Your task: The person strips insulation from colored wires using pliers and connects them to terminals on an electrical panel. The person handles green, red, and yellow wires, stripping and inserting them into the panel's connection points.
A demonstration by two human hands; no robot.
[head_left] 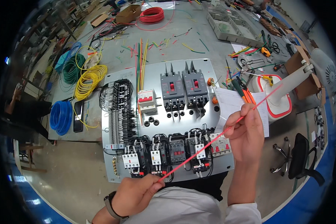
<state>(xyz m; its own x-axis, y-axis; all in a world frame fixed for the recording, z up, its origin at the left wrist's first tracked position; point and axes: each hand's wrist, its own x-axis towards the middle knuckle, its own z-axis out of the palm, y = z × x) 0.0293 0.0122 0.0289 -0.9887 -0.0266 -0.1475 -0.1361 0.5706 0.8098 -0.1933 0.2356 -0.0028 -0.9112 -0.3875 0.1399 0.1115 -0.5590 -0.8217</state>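
A thin red wire (198, 152) runs in a straight slant between my two hands, above the front edge of a metal mounting plate (209, 127). My left hand (135, 194) pinches its lower end. Higher up and to the right, my right hand (247, 131) pinches it between thumb and fingers, and the far end sticks out beyond. Beneath the wire sits a row of contactors (177, 152) with black wiring. Two grey circuit breakers (171, 87) stand at the plate's back, with a small white breaker (147, 100) to their left and a wired terminal strip (119, 123) farther left.
Coils of yellow wire (89, 82), green wire (71, 71) and blue wire (61, 117) lie at the left, near a dark phone (78, 116). Orange-handled pliers (246, 94) rest on papers (263, 115) by a white fan (283, 89). A red wire coil (151, 15) and grey bin (231, 28) are behind.
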